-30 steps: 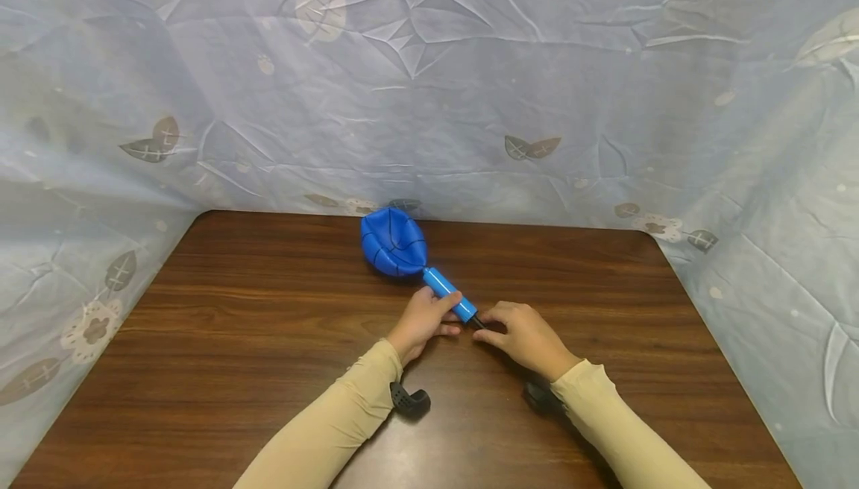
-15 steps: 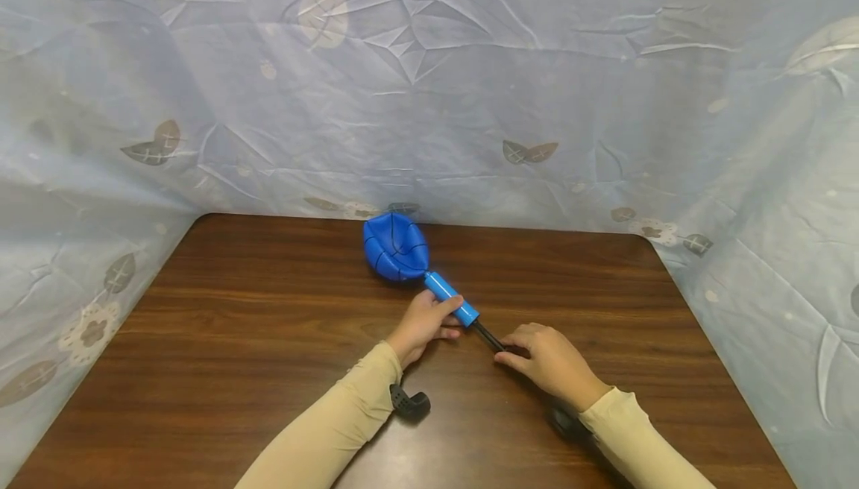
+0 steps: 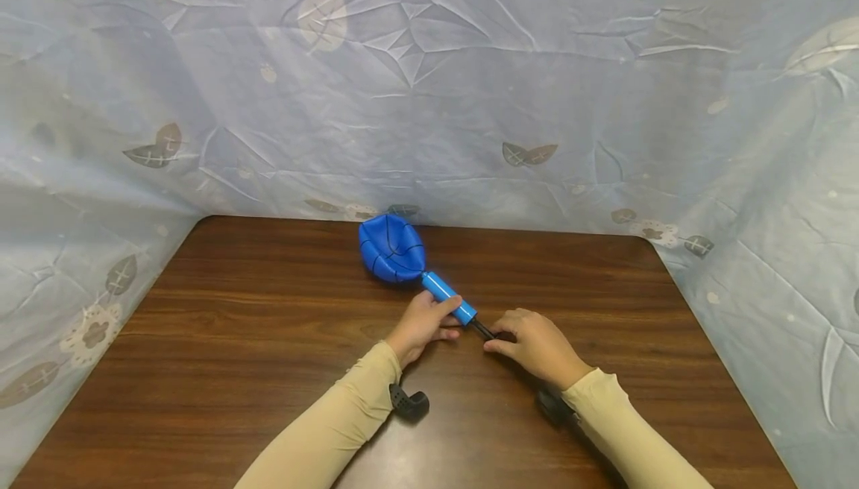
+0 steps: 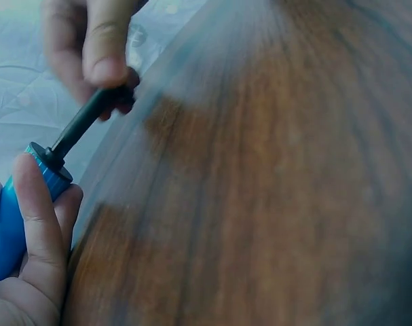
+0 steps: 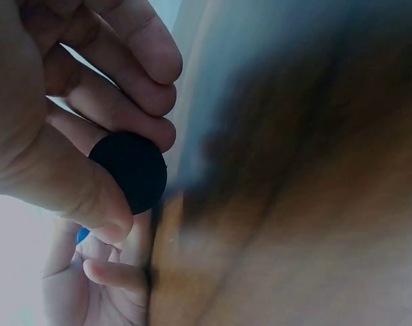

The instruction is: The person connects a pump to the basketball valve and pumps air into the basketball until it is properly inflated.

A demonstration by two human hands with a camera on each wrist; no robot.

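A partly inflated blue ball (image 3: 392, 249) with black lines, its upper side dented, sits near the table's back edge. The nozzle end of a blue hand pump (image 3: 439, 288) meets the ball's lower right side. My left hand (image 3: 424, 323) grips the pump's barrel, thumb on top. At the other end my right hand (image 3: 533, 341) pinches the black handle (image 5: 129, 172) between thumb and fingers; its round end faces the right wrist camera. Some of the black rod (image 4: 83, 125) shows outside the barrel in the left wrist view.
The brown wood-grain table (image 3: 235, 310) runs back to a pale floral cloth (image 3: 463, 101) hanging behind and at both sides. Black wrist devices (image 3: 409, 404) sit below both cuffs.
My right hand first drew the handle out, down and to the right, then pushed it partway back toward the barrel. The left hand stayed put; the ball shifted slightly.
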